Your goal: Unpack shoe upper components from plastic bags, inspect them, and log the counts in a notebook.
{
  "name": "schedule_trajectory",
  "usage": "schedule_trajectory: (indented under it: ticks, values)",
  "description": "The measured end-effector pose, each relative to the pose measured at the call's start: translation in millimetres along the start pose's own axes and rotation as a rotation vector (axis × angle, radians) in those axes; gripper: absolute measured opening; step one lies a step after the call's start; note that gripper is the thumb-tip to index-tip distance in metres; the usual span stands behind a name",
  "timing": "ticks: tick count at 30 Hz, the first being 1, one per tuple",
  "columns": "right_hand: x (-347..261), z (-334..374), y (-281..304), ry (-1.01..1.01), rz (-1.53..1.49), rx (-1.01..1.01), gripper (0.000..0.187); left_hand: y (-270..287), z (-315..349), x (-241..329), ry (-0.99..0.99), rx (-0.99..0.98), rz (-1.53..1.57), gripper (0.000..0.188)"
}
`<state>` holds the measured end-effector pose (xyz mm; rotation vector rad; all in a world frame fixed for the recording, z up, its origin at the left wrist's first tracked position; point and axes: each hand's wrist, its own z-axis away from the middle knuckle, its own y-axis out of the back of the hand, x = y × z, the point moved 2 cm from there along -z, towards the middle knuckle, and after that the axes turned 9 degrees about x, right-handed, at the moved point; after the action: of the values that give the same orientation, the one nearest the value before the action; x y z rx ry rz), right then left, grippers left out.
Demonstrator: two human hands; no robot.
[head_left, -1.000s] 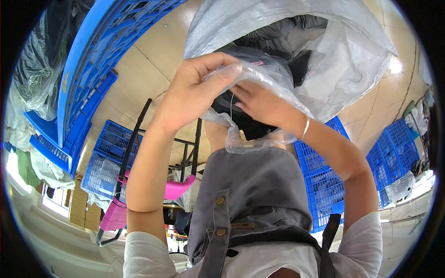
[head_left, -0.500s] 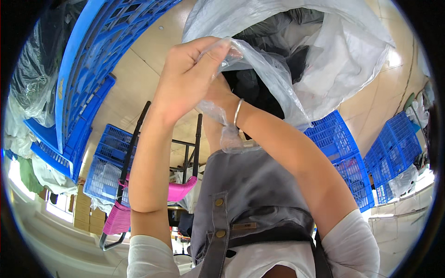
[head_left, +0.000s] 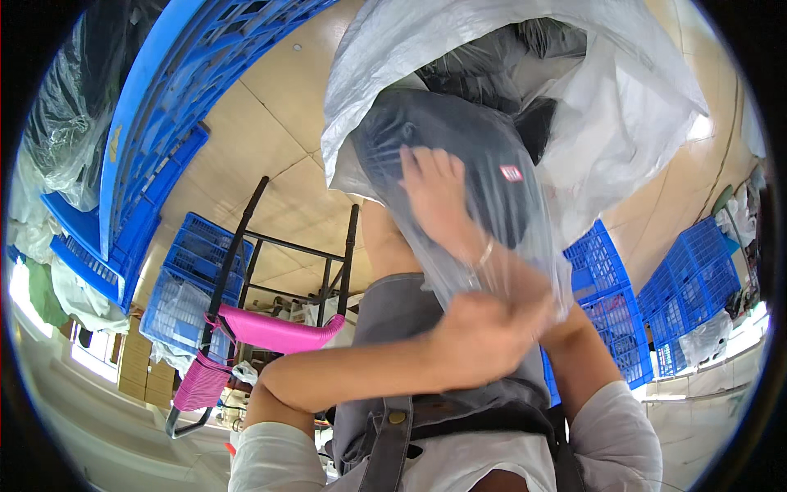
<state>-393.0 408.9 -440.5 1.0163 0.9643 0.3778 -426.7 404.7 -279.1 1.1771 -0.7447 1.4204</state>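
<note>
A clear plastic bag is drawn over my right hand and forearm. Inside it my right hand lies with fingers spread against a dark folded garment bearing a small red label. A thin bracelet sits on that wrist. My left hand is closed in a fist on the bag's open end, low down by my right forearm and just above my grey apron. The bagged garment is held up in front of a large white woven sack.
The white sack holds more dark garments in plastic. Blue plastic crates rise at the left, and more blue crates stand at the right. A black-framed chair with pink straps stands on the tan tiled floor.
My left hand has dropped from the bag's top to its open end near my waist. My right hand has gone deeper into the bag, which now covers the dark garment.
</note>
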Motion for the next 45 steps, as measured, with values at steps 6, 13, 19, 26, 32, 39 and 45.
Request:
schedule_trajectory:
  ticks: [6, 13, 19, 26, 32, 39, 45]
  values:
    - [11, 23, 52, -0.165, -0.113, 0.171, 0.043, -37, 29, 44, -0.093, -0.229, 0.022, 0.041]
    - [39, 18, 44, -0.146, -0.26, 0.415, 0.039, -68, 11, 30, -0.126, -0.225, -0.149, 0.036]
    - [51, 33, 23, -0.176, -0.321, 0.458, 0.03, -63, -25, -7, 0.147, -0.218, -0.004, 0.011]
    - [46, 41, 22, -0.142, -0.17, 0.536, 0.025, -53, -48, -21, 0.223, -0.22, 0.003, 0.012]
    - [46, 84, -2, -0.417, -0.48, 0.22, 0.037, -61, -48, -24, 0.241, -0.211, 0.01, 0.01]
    - [18, 71, 5, -0.847, -0.536, 0.06, 0.039, -46, -47, -31, 0.277, -0.141, -0.063, 0.011]
    - [29, 97, -35, -0.904, -0.407, -0.198, 0.042, -49, -45, -39, 0.353, -0.123, -0.016, 0.013]
